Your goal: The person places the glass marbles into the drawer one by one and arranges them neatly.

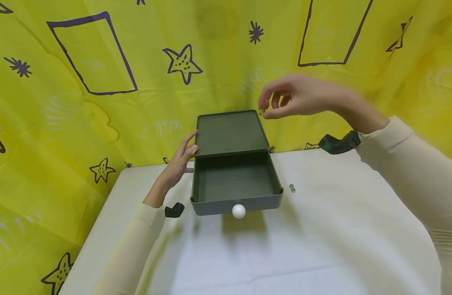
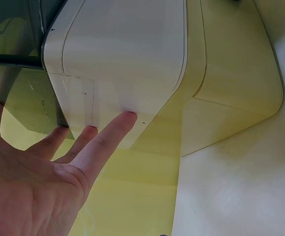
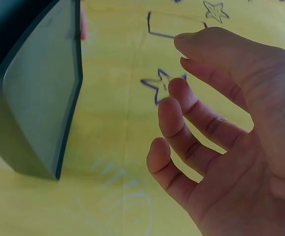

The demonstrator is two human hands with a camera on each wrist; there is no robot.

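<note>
A grey-green desktop drawer box (image 1: 231,133) stands on the table with its drawer (image 1: 237,178) pulled out toward me; a round white knob (image 1: 239,211) sits on the drawer front. My left hand (image 1: 178,164) touches the left side of the box with outstretched fingers, and its fingertips meet the pale side wall (image 2: 117,54) in the left wrist view. Raised to the right of the box's far corner, my right hand (image 1: 303,96) pinches a small glass marble (image 1: 262,112) between thumb and forefinger. In the right wrist view the fingertips mostly hide it.
Two small green glass marbles (image 1: 292,188) lie on the white table (image 1: 340,229) to the right of the drawer. A yellow patterned curtain (image 1: 218,53) hangs behind the table. Each wrist carries a dark band (image 1: 339,143).
</note>
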